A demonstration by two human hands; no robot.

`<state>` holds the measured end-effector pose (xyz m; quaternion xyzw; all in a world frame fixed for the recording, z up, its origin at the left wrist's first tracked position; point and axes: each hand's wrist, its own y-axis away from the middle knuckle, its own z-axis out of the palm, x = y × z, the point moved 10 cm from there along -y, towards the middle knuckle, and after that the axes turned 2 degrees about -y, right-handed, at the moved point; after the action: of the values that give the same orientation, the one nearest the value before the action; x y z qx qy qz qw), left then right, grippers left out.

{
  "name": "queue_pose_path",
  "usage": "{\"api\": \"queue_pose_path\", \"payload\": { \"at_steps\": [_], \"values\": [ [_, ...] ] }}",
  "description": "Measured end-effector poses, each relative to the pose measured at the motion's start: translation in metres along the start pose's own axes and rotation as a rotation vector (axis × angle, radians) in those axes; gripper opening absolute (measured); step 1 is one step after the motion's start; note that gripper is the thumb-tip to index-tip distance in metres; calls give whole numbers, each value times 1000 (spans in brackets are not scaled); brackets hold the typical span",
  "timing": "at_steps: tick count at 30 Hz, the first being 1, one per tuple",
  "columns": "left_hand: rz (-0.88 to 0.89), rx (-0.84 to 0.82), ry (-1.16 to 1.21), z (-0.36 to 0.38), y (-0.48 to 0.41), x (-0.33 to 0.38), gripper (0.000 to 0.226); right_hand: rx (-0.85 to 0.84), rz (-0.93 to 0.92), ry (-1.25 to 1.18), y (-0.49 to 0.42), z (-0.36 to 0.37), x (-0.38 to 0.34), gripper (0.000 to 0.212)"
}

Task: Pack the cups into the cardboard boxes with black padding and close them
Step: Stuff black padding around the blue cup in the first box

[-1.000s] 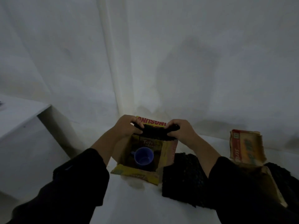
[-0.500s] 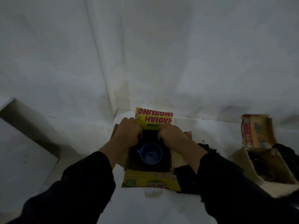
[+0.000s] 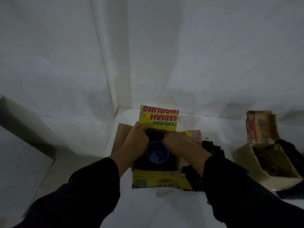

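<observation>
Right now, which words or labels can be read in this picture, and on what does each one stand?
"TEMUKAN HADIAH ...INGSUNG", upside down, first letters cut off: far flap of the yellow box.
Near flap: a logo, too blurred to read.
Right flap: red letters, perhaps "SU", unclear.
Second box at right: print too blurred to read.

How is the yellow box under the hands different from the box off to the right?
The yellow box stands upright with a blue cup inside and both hands at it; the right box is untouched, and any cup in it is too dark to see. The yellow box's far flap is bright yellow with red lettering; the right box's is red and orange. Both are open, with black padding.
</observation>
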<state>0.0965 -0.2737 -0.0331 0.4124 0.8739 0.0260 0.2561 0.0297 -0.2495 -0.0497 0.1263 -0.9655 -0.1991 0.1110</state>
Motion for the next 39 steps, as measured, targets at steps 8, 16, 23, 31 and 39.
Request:
{"api": "queue_pose_path", "payload": {
  "at_steps": [8, 16, 23, 31, 39],
  "values": [
    [29, -25, 33, 3, 0, 4, 23, 25, 39, -86, 1, -5, -3, 50],
    [73, 101, 190, -28, 21, -12, 22, 109, 3, -178, 23, -29, 0, 41],
    [-63, 204, 435, -70, 37, -20, 41, 304, 98, -326, 61, -53, 36, 48],
    [-137, 259, 486, -131, 39, 26, 59, 514, 146, -370, 135, -53, 86, 54],
    [-102, 309, 506, -178, 21, 118, 64, 494, 231, -448, 193, -15, 135, 57]
  ]
}}
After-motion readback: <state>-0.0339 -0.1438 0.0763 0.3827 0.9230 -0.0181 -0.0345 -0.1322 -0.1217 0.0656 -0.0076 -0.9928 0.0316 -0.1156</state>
